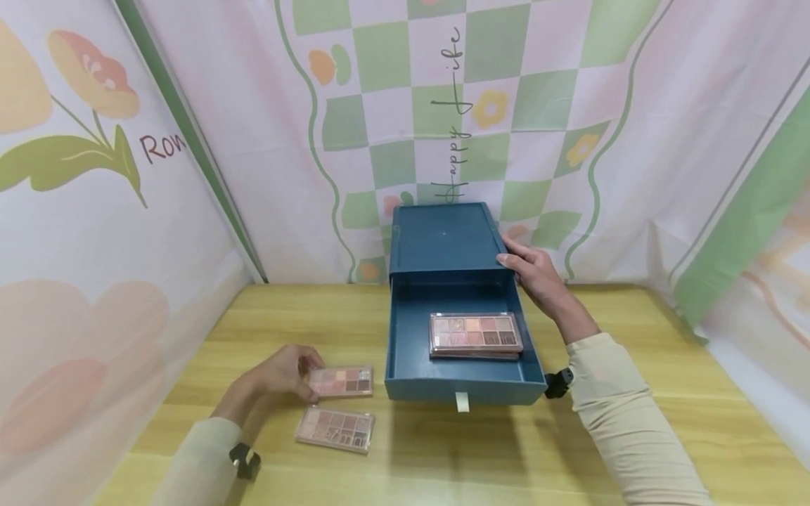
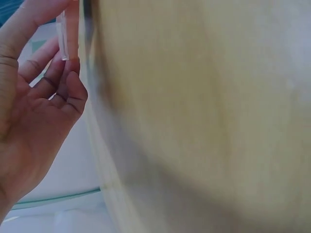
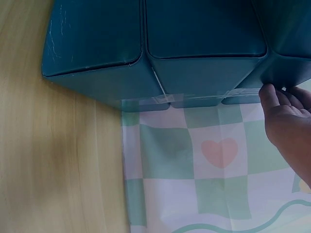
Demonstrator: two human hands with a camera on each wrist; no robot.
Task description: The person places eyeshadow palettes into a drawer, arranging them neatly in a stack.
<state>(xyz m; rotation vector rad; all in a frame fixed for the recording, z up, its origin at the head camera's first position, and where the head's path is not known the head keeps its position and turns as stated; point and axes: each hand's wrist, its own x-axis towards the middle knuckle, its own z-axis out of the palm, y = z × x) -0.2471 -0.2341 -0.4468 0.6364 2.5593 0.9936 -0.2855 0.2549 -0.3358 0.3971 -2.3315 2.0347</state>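
Toward the left edge of the bench (image 1: 316, 323), the left hand (image 1: 283, 372) pinches a palette (image 1: 344, 381) by one end; near the far edge, the right hand (image 1: 538, 275) grips the cabinet (image 1: 443, 242), presumably steadying its open drawer (image 1: 420, 391).

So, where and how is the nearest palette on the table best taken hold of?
Probably pinch its left short end, from the left: the nearest palette lies flat, another palette sits close behind, and the drawer is to its right.

At six o'clock there is a yellow wooden table (image 1: 285, 316). At twelve o'clock hangs a green-and-white checked cloth (image 1: 468, 105); at ten o'clock, a white flowered cloth (image 1: 95, 232).
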